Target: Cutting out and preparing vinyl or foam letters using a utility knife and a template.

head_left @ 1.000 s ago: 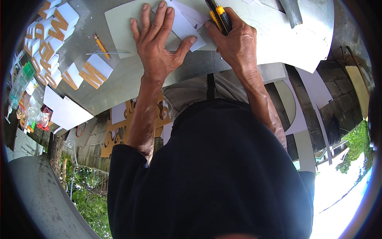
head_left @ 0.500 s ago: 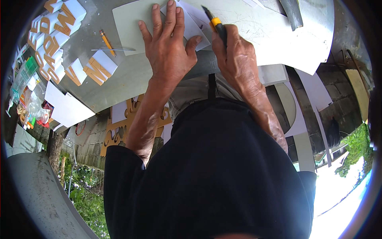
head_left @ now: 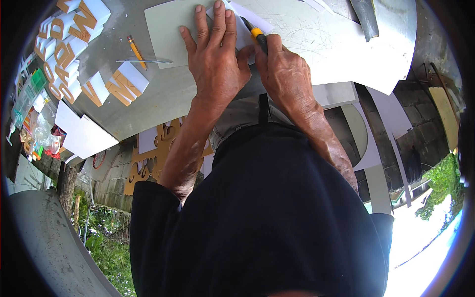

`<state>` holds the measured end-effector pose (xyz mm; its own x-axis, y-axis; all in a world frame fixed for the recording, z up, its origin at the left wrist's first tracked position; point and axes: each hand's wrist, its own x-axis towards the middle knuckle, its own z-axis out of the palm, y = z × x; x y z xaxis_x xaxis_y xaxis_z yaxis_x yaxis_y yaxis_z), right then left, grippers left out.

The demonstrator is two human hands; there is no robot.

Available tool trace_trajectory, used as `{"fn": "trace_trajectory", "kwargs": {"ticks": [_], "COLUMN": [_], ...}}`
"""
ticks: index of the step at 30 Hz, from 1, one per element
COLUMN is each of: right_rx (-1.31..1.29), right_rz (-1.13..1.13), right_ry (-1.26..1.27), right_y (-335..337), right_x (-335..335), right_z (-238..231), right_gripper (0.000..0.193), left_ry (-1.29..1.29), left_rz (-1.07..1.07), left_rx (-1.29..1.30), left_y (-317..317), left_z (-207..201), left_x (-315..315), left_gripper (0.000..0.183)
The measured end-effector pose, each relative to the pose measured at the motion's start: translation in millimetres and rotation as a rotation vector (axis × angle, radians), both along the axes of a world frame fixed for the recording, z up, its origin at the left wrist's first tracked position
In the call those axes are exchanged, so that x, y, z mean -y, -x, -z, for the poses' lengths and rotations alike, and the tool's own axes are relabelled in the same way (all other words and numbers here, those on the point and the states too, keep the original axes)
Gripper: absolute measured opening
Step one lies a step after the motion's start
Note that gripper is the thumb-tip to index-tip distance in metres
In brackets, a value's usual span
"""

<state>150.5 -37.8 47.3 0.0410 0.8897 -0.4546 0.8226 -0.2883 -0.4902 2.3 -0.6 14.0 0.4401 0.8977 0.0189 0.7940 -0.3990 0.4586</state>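
Observation:
My left hand point(head_left: 217, 67) lies flat with its fingers spread, pressing on a small white sheet piece point(head_left: 243, 38). That piece rests over a larger pale grey-white sheet point(head_left: 166, 29). In my right hand point(head_left: 288, 74) is a utility knife point(head_left: 258, 35) with a black body and a yellow collar. Its blade end points away to the upper left and meets the white piece beside my left fingers. My right fingers are wrapped round the handle, close to my left thumb. Beneath the knife, a broad scratched white board point(head_left: 326, 52) covers part of the table.
Block letters with brown faces and white sides point(head_left: 64, 44) stand at the far left. Nearer are a yellow pencil or knife-like tool point(head_left: 136, 52) and a thin metal rod point(head_left: 148, 61). A dark metal strip point(head_left: 365, 20) lies at the upper right. Plastic bags point(head_left: 44, 131) sit left.
My right hand has brought the knife left and nearer to me, its blade now at the white piece. My left hand and the sheets have shifted slightly right.

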Motion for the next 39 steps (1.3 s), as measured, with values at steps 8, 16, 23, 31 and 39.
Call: {"fn": "trace_trajectory", "kwargs": {"ticks": [8,16,23,31,39], "right_rx": [-0.002,0.05,0.073,0.051,0.089], "right_rz": [0.001,-0.036,-0.067,-0.064,-0.135], "right_ry": [0.023,0.021,-0.025,-0.005,0.124], "right_y": [1.9,4.6,4.3,4.4,4.5], "right_x": [-1.7,-4.7,-3.0,-2.8,-19.7], "right_z": [-0.7,-5.3,-2.5,-2.3,-21.1], "right_gripper": [0.027,0.023,0.023,0.023,0.021], "left_ry": [0.0,0.009,0.031,0.054,0.076], "left_rz": [-0.003,-0.008,-0.014,-0.032,-0.048], "left_rx": [0.006,0.017,0.009,0.014,0.017], "left_y": [1.7,-1.1,-1.6,-0.9,-5.5], "left_z": [-0.1,0.2,-0.1,1.6,-2.6], "left_x": [0.6,0.9,0.6,2.3,2.7], "left_gripper": [0.076,0.076,0.078,0.078,0.072]}}
